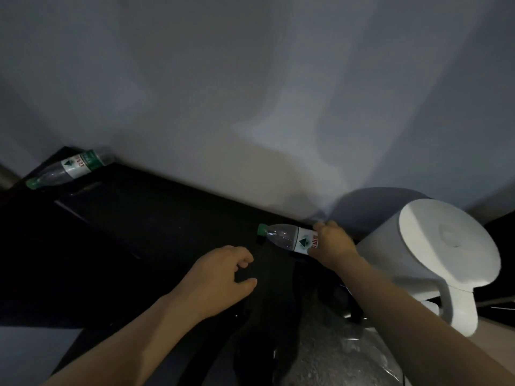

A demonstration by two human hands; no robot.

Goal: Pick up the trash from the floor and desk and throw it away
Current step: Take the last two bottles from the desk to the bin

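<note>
Pretty dim room, dark desk [139, 232] against a pale wall [250, 79], with a spare bottle [71, 168] lying on its side well off to the left of the left hand [220, 277]. That hand hovers loose and empty, while the right hand [333, 246] is wrapped round the near bottle [287, 238], white kettle [434, 254] just to its right. Looks like the desk pickup step; next up is lifting it clear and finding a bin, none in view.

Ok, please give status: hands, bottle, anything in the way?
Status: right hand grips near bottle at its label. Empty left hand open. Far left, second bottle lies on desk by wall. Close beside right hand: white kettle.
</note>
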